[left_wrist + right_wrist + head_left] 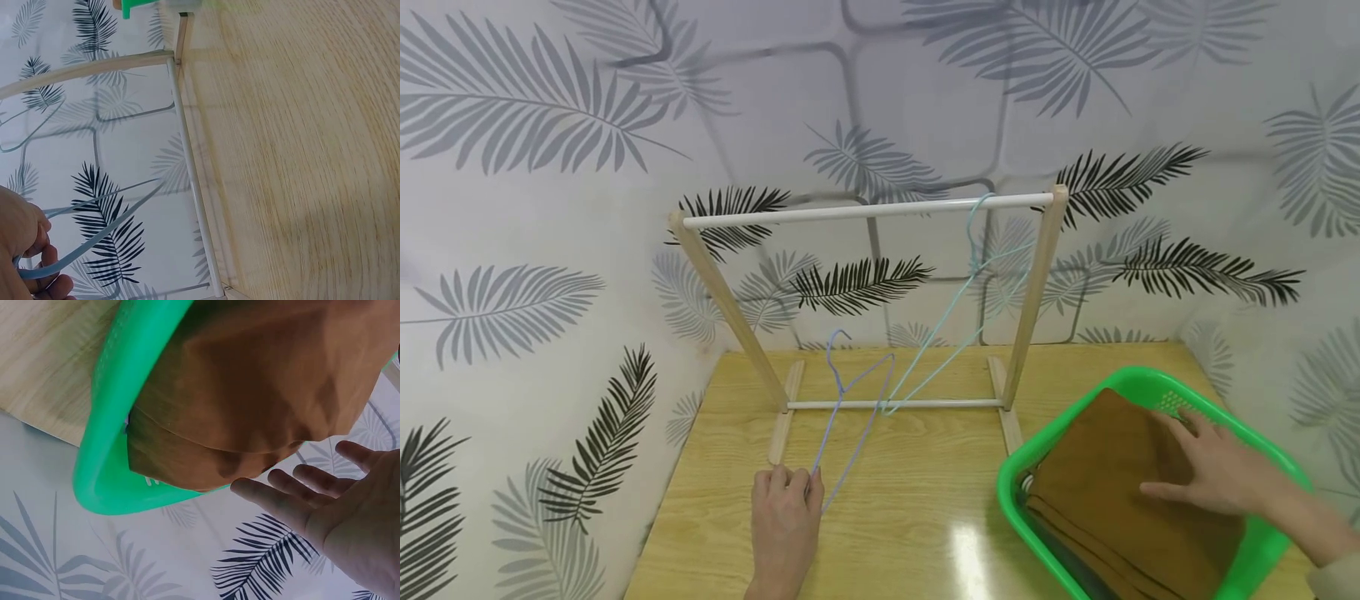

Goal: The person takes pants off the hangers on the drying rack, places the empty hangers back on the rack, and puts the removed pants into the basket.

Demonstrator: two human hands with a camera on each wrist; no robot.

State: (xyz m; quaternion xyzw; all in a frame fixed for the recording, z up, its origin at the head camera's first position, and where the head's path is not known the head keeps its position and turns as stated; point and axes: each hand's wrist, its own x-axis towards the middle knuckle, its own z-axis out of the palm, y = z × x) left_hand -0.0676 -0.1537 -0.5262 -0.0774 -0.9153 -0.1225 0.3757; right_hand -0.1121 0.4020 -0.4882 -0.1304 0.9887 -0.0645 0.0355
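Observation:
My left hand (786, 529) grips the lower end of a lavender wire clothes hanger (840, 392), its hook pointing up and away. In the left wrist view, curled fingers (47, 265) wrap round the hanger's wire. Over at the right, my right hand (1221, 467) is spread above a folded brown cloth garment (1097, 483) in a green plastic basket (1009, 475). The right wrist view has the fingers (269, 500) extended and apart beside the brown garment (250, 387), with nothing held. Whether they touch the cloth, I cannot tell.
A small wooden rack (1030, 300) with a white top rail (850, 212) stands at the back of the wooden table (880, 500). From the rail's right end hangs a pale teal hanger (974, 260). Darker cloth lies under the brown garment. Leaf-patterned wall covering rises behind.

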